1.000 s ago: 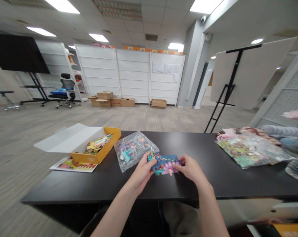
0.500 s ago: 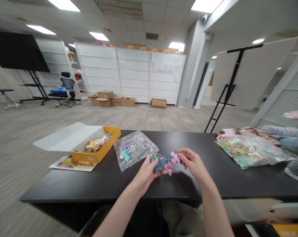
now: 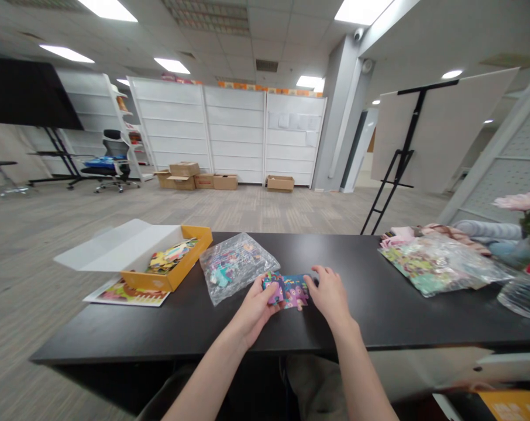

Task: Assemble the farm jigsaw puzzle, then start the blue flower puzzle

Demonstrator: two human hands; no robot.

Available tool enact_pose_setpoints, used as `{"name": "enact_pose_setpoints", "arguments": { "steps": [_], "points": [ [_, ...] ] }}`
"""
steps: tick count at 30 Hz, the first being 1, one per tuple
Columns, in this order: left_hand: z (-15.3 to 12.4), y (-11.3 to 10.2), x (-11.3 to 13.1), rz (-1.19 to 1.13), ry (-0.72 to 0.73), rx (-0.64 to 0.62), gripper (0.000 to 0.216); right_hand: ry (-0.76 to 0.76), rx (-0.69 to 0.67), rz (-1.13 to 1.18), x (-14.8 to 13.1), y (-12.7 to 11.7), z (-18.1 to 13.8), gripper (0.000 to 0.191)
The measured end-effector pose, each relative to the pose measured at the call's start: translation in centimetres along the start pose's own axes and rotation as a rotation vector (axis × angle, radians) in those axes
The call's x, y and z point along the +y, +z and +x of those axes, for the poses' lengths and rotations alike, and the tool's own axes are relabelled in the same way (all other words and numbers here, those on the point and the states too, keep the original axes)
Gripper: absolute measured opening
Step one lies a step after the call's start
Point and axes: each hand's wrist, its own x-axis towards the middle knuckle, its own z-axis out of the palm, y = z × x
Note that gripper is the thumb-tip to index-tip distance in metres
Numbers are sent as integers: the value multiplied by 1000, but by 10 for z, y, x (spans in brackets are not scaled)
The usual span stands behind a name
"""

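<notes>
A small cluster of joined colourful puzzle pieces [image 3: 286,290], blue and purple, lies on the black table [image 3: 181,327] between my hands. My left hand [image 3: 255,307] pinches its left edge with thumb and fingers. My right hand [image 3: 329,295] rests on its right side, fingers curled over the pieces and pressing them down. Just left of the cluster lies a clear plastic bag of puzzle pieces [image 3: 234,270].
An open yellow box [image 3: 171,268] with loose pieces and a white lid stands at the left, over a printed picture sheet [image 3: 127,293]. More bagged puzzle pieces [image 3: 436,268], cloth and pink flowers [image 3: 522,204] lie at the right. An easel [image 3: 401,155] stands behind the table.
The joined pieces were lifted and tilted between both hands half a second ago; now they lie lower on the table, with my right hand pressed over their right side.
</notes>
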Motion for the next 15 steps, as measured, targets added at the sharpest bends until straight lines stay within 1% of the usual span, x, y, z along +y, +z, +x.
{"name": "enact_pose_setpoints", "arguments": {
  "steps": [1,3,7,9,13,15],
  "points": [
    [1,0,0,-17,2,11,39,2,-29,-73,0,1,-1,34],
    [1,1,1,-39,5,18,35,-10,-91,-140,-3,2,-3,37],
    [-1,5,2,-41,4,4,33,-13,-122,-126,-9,5,-4,35],
    [-2,5,3,-28,-6,5,32,-7,-111,-46,-6,9,0,36],
    [-2,4,3,-16,-20,5,32,9,-66,231,8,16,9,44],
    [-1,3,2,-12,-14,2,32,18,-47,338,16,18,12,43]
  ]
}}
